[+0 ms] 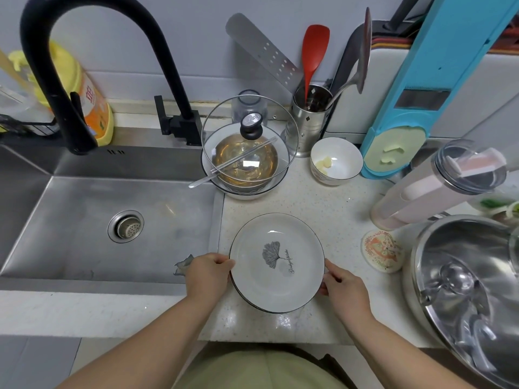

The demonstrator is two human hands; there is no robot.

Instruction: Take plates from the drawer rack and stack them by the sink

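Observation:
A white plate (276, 262) with a dark rim and a grey leaf print sits on top of a short stack on the speckled counter (323, 203), just right of the steel sink (84, 214). The dark rims of the plates below show at its lower left edge. My left hand (209, 273) grips the stack's left edge, fingers curled over the rim. On the opposite side, my right hand (342, 284) holds the right edge. The drawer rack is out of view.
Behind the plates stands a bowl with a glass lid (247, 147) and chopsticks. A small white bowl (335, 161), a utensil holder (310, 113), a blue slicer (415, 102), a clear cup dispenser (438, 183) and a steel pot (466, 290) crowd the right. A black faucet (70, 80) arches over the sink.

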